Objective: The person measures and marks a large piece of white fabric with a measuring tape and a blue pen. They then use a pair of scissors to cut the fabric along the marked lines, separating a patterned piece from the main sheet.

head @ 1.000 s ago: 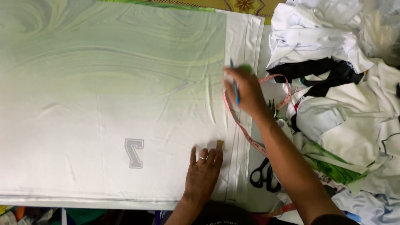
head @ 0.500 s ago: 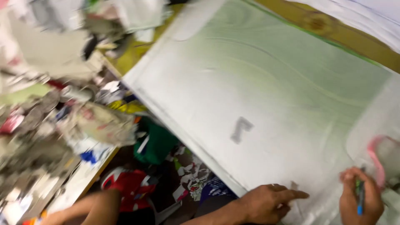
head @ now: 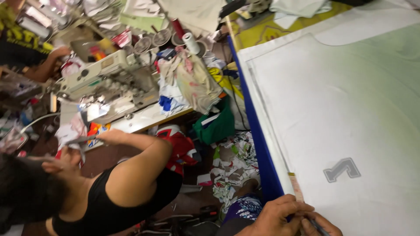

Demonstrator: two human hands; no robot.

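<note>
the left hand (head: 272, 217) lies knuckles up at the near edge of the white and green cloth (head: 350, 109), fingers pressed flat on a measuring tape (head: 296, 187) that runs out just past the fingertips, likely to keep it from sliding. the right hand (head: 321, 226), touching the left and mostly cut off by the frame, seems pinched around a pen (head: 316, 225). a grey number patch (head: 342, 169) sits beyond the fingers; a co-worker (head: 109, 183) sits well apart at a sewing machine (head: 105, 78)

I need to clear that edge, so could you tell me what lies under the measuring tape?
The beige measuring tape lies on white-green printed fabric; its lower end is covered by the left hand.
</note>
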